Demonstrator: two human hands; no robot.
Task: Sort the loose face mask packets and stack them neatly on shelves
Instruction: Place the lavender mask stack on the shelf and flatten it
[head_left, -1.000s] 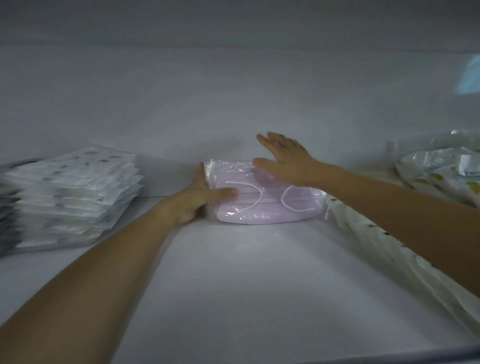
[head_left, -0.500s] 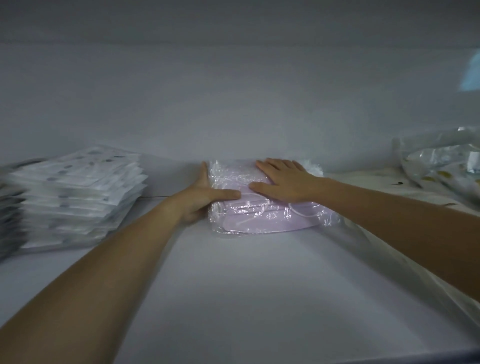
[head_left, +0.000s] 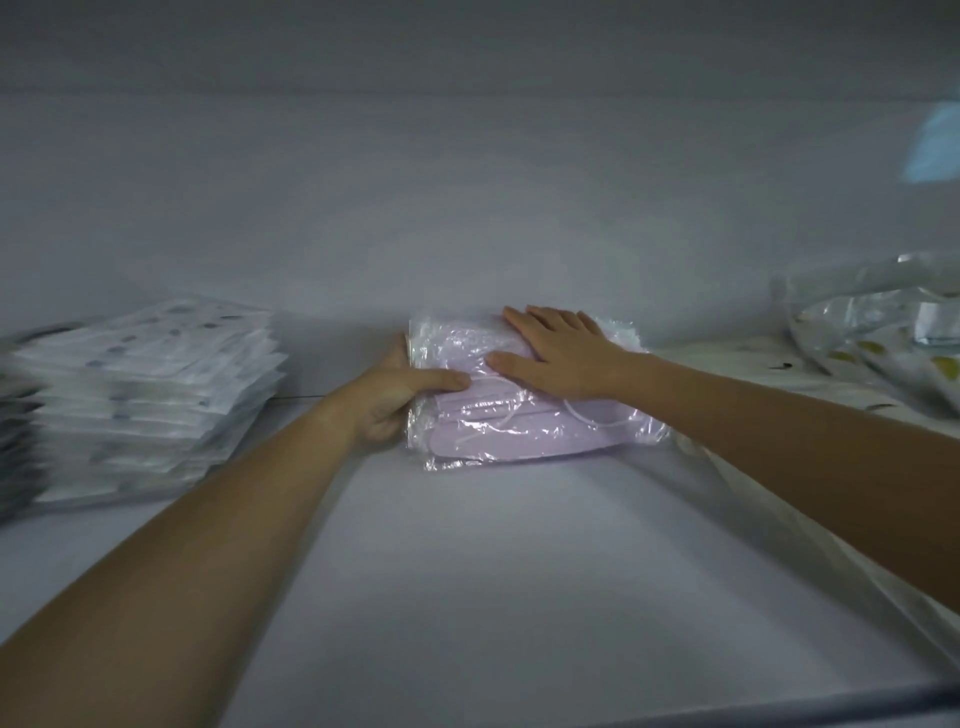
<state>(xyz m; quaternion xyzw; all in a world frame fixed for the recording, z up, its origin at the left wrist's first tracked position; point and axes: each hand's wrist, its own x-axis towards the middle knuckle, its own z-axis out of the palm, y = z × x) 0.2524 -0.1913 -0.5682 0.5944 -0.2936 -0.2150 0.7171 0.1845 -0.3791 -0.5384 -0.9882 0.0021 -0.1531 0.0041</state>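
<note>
Head view: both hands reach forward over a white shelf (head_left: 493, 571) and meet at a small pile of pink mask packets (head_left: 519, 431), each in clear, crinkled wrap, with white ear loops showing through. The pile lies on the shelf between the two hands, close to the back wall (head_left: 467, 208).

The left hand (head_left: 392, 397) grips the pile's left edge. Its thumb lies across the top wrap, pointing toward the right hand, and its fingers are curled against the side; their tips are hidden behind the plastic.

The right hand (head_left: 558, 353) lies flat on top of the pile, palm down, with the fingers straight and slightly spread toward the back wall. It presses on the wrap and holds nothing. Its thumb tip sits just beside the left thumb tip.

To the outside of the left hand, apart from it, stands a tall, fairly even stack of white packets (head_left: 145, 395) with faint grey spots. Its left part is blurred.

To the outside of the right hand, beyond the forearm, lies a loose heap of patterned packets (head_left: 883, 358) in shiny wrap with yellowish and dark marks. More pale wrapped material runs along the shelf under that forearm; its details are too soft to tell.
</note>
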